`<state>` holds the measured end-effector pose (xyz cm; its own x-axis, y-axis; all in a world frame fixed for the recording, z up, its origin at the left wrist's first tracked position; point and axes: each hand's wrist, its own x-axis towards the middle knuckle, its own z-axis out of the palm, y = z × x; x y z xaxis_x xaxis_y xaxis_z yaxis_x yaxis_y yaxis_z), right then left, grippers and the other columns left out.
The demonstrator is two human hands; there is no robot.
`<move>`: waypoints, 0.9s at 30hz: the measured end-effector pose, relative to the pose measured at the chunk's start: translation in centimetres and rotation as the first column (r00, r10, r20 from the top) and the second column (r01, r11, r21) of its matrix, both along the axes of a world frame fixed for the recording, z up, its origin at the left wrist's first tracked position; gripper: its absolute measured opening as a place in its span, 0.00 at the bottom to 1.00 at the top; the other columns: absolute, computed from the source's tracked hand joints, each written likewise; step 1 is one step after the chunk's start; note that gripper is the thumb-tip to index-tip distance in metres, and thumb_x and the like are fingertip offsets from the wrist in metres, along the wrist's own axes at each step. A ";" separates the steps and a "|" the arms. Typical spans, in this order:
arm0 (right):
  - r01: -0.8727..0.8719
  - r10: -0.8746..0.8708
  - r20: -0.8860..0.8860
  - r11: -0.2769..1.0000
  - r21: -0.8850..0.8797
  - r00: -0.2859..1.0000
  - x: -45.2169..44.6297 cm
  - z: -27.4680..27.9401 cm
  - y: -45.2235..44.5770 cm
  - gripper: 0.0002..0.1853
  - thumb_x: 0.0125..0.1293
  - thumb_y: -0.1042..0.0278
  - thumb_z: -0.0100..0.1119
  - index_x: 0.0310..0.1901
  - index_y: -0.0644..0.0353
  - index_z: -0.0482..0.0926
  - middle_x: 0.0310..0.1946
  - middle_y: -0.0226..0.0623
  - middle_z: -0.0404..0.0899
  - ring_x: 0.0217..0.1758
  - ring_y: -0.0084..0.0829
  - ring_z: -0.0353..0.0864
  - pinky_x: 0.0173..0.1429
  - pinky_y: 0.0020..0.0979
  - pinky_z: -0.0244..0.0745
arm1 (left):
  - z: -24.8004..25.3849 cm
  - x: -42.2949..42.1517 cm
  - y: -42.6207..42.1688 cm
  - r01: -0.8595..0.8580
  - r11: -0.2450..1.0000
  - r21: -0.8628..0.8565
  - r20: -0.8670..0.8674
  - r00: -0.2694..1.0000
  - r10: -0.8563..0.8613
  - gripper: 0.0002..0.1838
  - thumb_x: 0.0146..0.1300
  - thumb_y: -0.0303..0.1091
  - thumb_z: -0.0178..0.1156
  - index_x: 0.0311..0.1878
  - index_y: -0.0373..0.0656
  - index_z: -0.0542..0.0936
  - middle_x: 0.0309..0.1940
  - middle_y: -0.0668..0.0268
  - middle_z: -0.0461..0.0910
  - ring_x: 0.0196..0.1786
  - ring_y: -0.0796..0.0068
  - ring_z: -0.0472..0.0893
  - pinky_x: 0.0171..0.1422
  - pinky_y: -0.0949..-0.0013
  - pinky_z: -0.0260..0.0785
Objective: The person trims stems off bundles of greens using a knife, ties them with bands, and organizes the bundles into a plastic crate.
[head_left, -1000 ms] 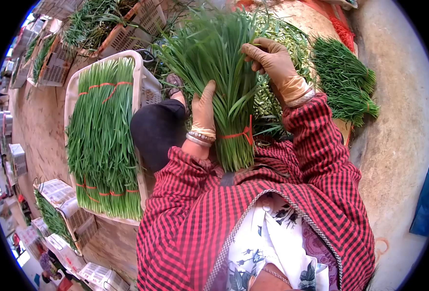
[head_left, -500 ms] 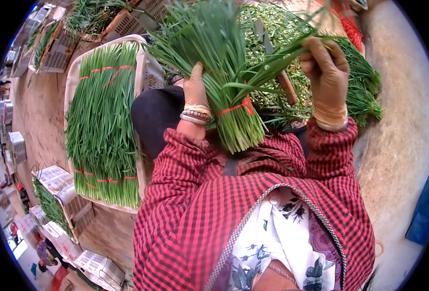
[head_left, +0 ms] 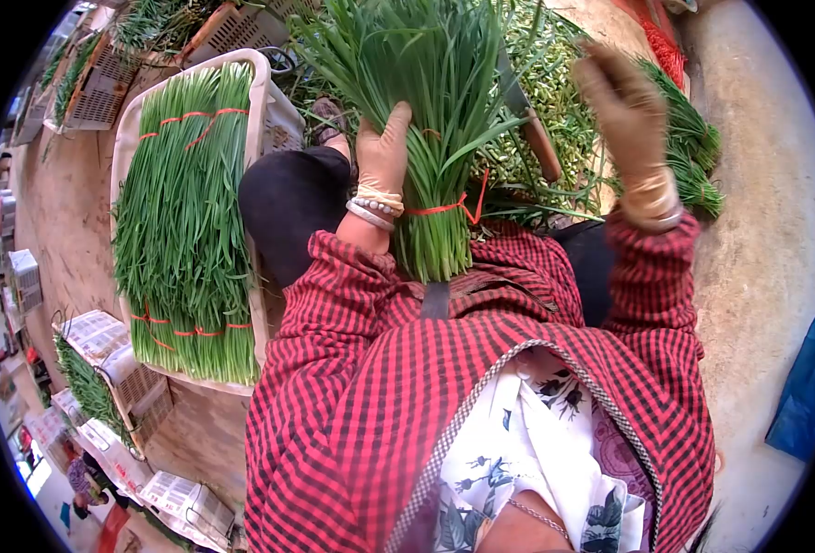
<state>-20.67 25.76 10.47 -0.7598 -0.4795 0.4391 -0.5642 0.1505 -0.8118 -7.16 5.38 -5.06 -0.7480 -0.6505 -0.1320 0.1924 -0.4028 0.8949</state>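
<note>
My gloved left hand [head_left: 384, 157] is closed around a thick bunch of green garlic chives [head_left: 435, 166], thumb across its front. The cut stem ends point down toward my lap. A red tie [head_left: 454, 208] circles the lower stems, its loose end sticking up on the right. My gloved right hand [head_left: 624, 115] is raised to the right, apart from the bunch. Its fingers are stretched out and somewhat blurred, with nothing visible in them. Between the bunch and that hand lies a knife [head_left: 538, 143] with a wooden handle, over a heap of trimmings [head_left: 555, 74].
To my left stands a pale crate [head_left: 258, 120] packed with tied chives [head_left: 186, 221]. More tied bunches [head_left: 693, 152] lie on the floor at right, near red netting [head_left: 666, 55]. Other crates [head_left: 103, 88] stand at upper left. A blue item [head_left: 802, 396] is at far right.
My right hand has let go of the leaves it was pulling aside and moved slightly up and right. The bunch in my left hand has swung more upright and shifted left.
</note>
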 end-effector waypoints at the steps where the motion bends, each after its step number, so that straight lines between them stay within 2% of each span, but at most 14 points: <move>1: -0.142 0.138 0.061 0.988 0.065 0.989 2.9 -0.4 -1.8 0.12 0.63 0.72 0.66 0.48 0.60 0.83 0.39 0.34 0.85 0.41 0.22 0.82 0.45 0.23 0.77 | 0.4 0.1 0.2 -0.004 1.000 -0.017 -0.006 1.000 0.004 0.18 0.66 0.36 0.62 0.53 0.33 0.75 0.46 0.63 0.81 0.44 0.73 0.79 0.51 0.70 0.71; 3: -0.237 0.221 0.086 0.914 0.329 0.972 5.9 -2.4 -3.9 0.15 0.62 0.71 0.67 0.50 0.59 0.83 0.42 0.38 0.86 0.40 0.24 0.84 0.45 0.23 0.80 | 1.0 0.2 0.4 0.004 0.999 -0.039 -0.011 1.000 -0.004 0.18 0.66 0.36 0.62 0.53 0.33 0.76 0.46 0.63 0.81 0.44 0.74 0.79 0.52 0.71 0.71; 4: -0.168 0.252 -0.101 0.845 0.508 0.962 6.6 -3.0 -4.8 0.17 0.61 0.64 0.68 0.51 0.57 0.82 0.35 0.40 0.86 0.34 0.28 0.85 0.41 0.26 0.80 | 1.1 0.2 0.5 0.016 1.000 0.008 -0.018 1.000 -0.016 0.18 0.66 0.36 0.62 0.53 0.34 0.76 0.46 0.63 0.81 0.44 0.74 0.78 0.52 0.71 0.71; 5: -0.102 0.264 -0.158 0.756 0.647 0.952 6.8 -3.7 -5.6 0.19 0.62 0.51 0.62 0.48 0.53 0.81 0.35 0.40 0.84 0.36 0.41 0.85 0.42 0.38 0.79 | 1.7 0.1 0.5 0.026 0.998 0.055 -0.026 0.999 -0.024 0.18 0.66 0.36 0.62 0.53 0.34 0.76 0.46 0.64 0.81 0.44 0.73 0.78 0.51 0.70 0.71; 7: -0.100 0.238 -0.095 0.693 0.714 0.967 6.8 -4.9 -6.5 0.18 0.61 0.50 0.62 0.46 0.54 0.80 0.33 0.39 0.84 0.35 0.45 0.83 0.40 0.41 0.78 | 2.3 0.5 0.6 0.044 0.995 0.088 -0.002 0.999 -0.044 0.18 0.66 0.36 0.62 0.53 0.35 0.76 0.45 0.64 0.80 0.43 0.73 0.78 0.49 0.70 0.72; 11: -0.108 0.252 -0.087 0.668 0.736 0.964 6.4 -6.1 -7.1 0.15 0.61 0.54 0.62 0.43 0.55 0.80 0.30 0.40 0.82 0.33 0.41 0.83 0.38 0.38 0.78 | 2.4 0.5 0.7 -0.015 0.993 0.119 0.017 1.000 0.013 0.19 0.66 0.37 0.62 0.54 0.35 0.75 0.46 0.62 0.80 0.43 0.70 0.79 0.48 0.68 0.74; 13: -0.302 0.170 0.300 0.826 0.476 0.938 5.6 -6.8 -7.0 0.12 0.61 0.60 0.63 0.41 0.59 0.80 0.24 0.36 0.80 0.28 0.33 0.82 0.34 0.33 0.77 | 2.5 0.5 0.6 -0.002 0.973 0.233 0.012 1.000 -0.001 0.19 0.66 0.37 0.60 0.55 0.35 0.75 0.47 0.61 0.80 0.45 0.68 0.80 0.50 0.67 0.75; 14: -0.403 0.201 0.616 0.891 0.207 0.762 5.5 -5.7 -7.4 0.10 0.61 0.64 0.63 0.38 0.61 0.79 0.21 0.29 0.78 0.24 0.22 0.78 0.29 0.25 0.73 | 2.9 0.5 0.6 -0.007 0.970 0.242 0.016 1.000 0.003 0.19 0.67 0.37 0.60 0.54 0.34 0.75 0.46 0.61 0.81 0.43 0.68 0.81 0.50 0.68 0.76; 15: -0.408 0.146 0.799 0.903 0.134 0.584 5.4 -4.0 -6.9 0.09 0.63 0.64 0.63 0.37 0.61 0.79 0.21 0.25 0.77 0.23 0.16 0.75 0.24 0.20 0.69 | 2.9 0.6 0.5 -0.011 0.969 0.245 0.020 1.000 0.007 0.19 0.67 0.37 0.60 0.54 0.34 0.75 0.46 0.61 0.81 0.43 0.68 0.81 0.50 0.68 0.76; 18: -0.432 0.282 0.805 0.901 -0.035 0.523 4.4 -2.0 -5.6 0.07 0.65 0.65 0.62 0.37 0.59 0.79 0.19 0.26 0.76 0.19 0.15 0.73 0.21 0.18 0.65 | 3.4 0.9 0.4 0.029 0.934 0.357 -0.008 1.000 -0.028 0.18 0.67 0.38 0.60 0.51 0.32 0.77 0.40 0.61 0.82 0.38 0.68 0.83 0.44 0.68 0.77; 19: -0.425 0.288 0.772 0.905 -0.026 0.567 4.3 -1.5 -5.0 0.07 0.65 0.65 0.62 0.37 0.59 0.78 0.18 0.26 0.76 0.18 0.16 0.72 0.21 0.18 0.64 | 3.2 0.9 0.4 0.028 0.933 0.358 -0.004 1.000 -0.029 0.18 0.67 0.38 0.60 0.51 0.32 0.77 0.40 0.61 0.82 0.38 0.68 0.83 0.44 0.68 0.77; 22: -0.422 0.314 0.770 0.904 -0.064 0.556 2.8 -1.7 -2.9 0.07 0.65 0.66 0.61 0.37 0.60 0.78 0.18 0.26 0.76 0.18 0.17 0.72 0.22 0.19 0.64 | 3.8 0.8 0.7 0.020 0.945 0.326 0.073 0.996 -0.046 0.19 0.66 0.40 0.61 0.51 0.34 0.77 0.42 0.62 0.81 0.40 0.70 0.82 0.46 0.68 0.77; 24: -0.385 0.316 0.772 0.918 -0.101 0.552 2.4 -2.5 -2.3 0.07 0.67 0.65 0.60 0.36 0.59 0.76 0.17 0.26 0.75 0.15 0.16 0.69 0.20 0.19 0.63 | 2.8 0.7 0.8 0.064 0.935 0.349 0.049 0.995 -0.087 0.20 0.65 0.41 0.62 0.52 0.34 0.76 0.43 0.62 0.81 0.41 0.70 0.82 0.47 0.68 0.77; 27: -0.313 0.288 0.749 0.943 -0.114 0.596 2.6 -2.1 -3.8 0.07 0.68 0.65 0.59 0.37 0.59 0.76 0.17 0.25 0.74 0.16 0.16 0.70 0.22 0.19 0.65 | 1.5 0.3 1.3 0.131 0.911 0.391 0.007 0.989 -0.145 0.23 0.63 0.40 0.65 0.55 0.35 0.75 0.46 0.62 0.80 0.43 0.70 0.81 0.50 0.68 0.75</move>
